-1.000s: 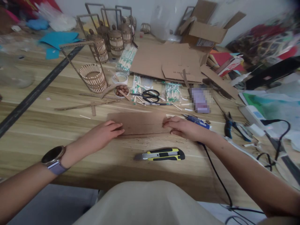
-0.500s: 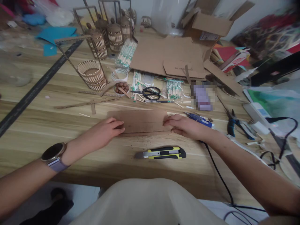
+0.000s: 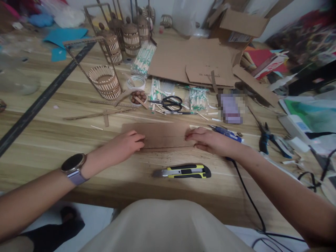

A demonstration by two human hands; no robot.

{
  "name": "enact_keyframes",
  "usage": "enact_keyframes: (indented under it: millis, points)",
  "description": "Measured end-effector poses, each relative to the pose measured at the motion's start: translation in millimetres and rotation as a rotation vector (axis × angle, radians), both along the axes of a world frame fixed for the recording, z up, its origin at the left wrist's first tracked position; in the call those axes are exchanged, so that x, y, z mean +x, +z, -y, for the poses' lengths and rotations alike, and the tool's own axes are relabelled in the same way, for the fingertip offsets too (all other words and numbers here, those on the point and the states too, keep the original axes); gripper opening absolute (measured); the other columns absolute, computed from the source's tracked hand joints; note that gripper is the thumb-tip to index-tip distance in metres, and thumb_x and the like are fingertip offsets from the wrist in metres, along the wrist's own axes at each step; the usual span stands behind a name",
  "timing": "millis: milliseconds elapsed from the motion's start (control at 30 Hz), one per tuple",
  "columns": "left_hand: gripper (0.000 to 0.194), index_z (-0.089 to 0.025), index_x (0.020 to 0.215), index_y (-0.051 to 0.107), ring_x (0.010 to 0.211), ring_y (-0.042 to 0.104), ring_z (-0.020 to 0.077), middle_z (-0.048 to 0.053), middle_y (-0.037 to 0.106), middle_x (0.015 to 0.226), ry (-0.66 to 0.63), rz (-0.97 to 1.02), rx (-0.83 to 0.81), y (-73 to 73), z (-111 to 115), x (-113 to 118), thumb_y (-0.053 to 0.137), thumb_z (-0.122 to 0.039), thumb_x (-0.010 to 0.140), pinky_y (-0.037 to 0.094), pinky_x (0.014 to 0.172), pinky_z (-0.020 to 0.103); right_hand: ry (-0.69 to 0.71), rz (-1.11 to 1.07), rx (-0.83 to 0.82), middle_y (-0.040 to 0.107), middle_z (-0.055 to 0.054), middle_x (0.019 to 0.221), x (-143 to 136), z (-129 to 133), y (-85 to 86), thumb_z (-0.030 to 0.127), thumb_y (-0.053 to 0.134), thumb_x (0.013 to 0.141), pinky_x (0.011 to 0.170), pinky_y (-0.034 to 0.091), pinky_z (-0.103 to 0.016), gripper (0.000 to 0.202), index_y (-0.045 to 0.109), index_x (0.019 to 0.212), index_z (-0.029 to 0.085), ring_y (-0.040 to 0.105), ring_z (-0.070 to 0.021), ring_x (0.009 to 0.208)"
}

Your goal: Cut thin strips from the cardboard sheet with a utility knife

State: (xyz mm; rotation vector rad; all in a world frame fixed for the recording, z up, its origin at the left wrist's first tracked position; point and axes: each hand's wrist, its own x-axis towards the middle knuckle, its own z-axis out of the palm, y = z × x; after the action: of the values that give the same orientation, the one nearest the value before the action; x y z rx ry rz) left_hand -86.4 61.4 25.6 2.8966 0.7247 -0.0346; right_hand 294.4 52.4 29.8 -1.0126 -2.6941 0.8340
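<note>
A rectangular piece of brown cardboard (image 3: 165,134) lies flat on the wooden table in front of me, with a dark line across it. My left hand (image 3: 130,143) is on its left part, fingers bent and closed on the cardboard. At the right end, my right hand (image 3: 203,140) pinches the edge between thumb and fingers. A yellow and black utility knife (image 3: 186,171) rests below the cardboard, blade towards the left, touched by neither hand. Dark crumbs are scattered between the knife and the cardboard.
Black scissors (image 3: 172,103), stick bundles and a bowl of brown beads (image 3: 138,97) sit behind the cardboard. Stick baskets (image 3: 105,82) stand at the back left. A blue glue gun (image 3: 227,134) with its cable and pliers (image 3: 265,140) lie on the right.
My left hand has slid slightly right along the cardboard. The whole view has shifted a little; the knife still lies in front of the cardboard.
</note>
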Motion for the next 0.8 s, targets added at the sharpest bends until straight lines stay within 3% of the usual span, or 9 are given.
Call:
enact_keyframes:
  millis: [400,633,700,800]
  points:
    - [0.02,-0.016,0.092,0.072,0.101,0.061,0.0243,0.011,0.07,0.116,-0.033,-0.058,0.002,10.5,-3,3,0.059,-0.002,0.089,0.05,0.085,0.034,-0.01,0.025,-0.009,0.066,-0.011,0.123,-2,1,2.1,0.02,0.054,0.093,0.102,0.049,-0.041,0.029,0.065,0.12,0.023,0.061,-0.024,0.118]
    - [0.024,-0.015,0.082,0.067,0.095,0.06,0.0217,0.008,0.065,0.111,-0.097,-0.125,-0.073,18.3,-14,22,0.054,0.004,0.087,0.047,0.079,0.03,0.018,0.054,-0.012,0.066,-0.013,0.124,-5,0,6.0,0.015,0.053,0.092,0.102,0.05,-0.041,0.031,0.065,0.12,0.02,0.061,-0.0244,0.119]
    - [0.026,-0.016,0.088,0.068,0.085,0.06,0.0186,0.006,0.063,0.104,-0.123,-0.132,-0.084,19.7,-18,31,0.052,0.004,0.088,0.044,0.071,0.028,0.021,0.058,-0.009,0.066,-0.013,0.124,-6,1,7.0,0.014,0.054,0.091,0.102,0.05,-0.04,0.031,0.065,0.12,0.02,0.061,-0.024,0.119]
    - [0.05,-0.025,0.124,0.067,0.07,0.059,0.0152,0.003,0.062,0.1,-0.138,-0.172,-0.116,23.1,-27,45,0.053,0.004,0.085,0.038,0.06,0.026,0.005,0.063,0.005,0.067,-0.012,0.124,-7,2,9.1,0.012,0.055,0.089,0.101,0.05,-0.04,0.032,0.065,0.119,0.021,0.061,-0.0234,0.119]
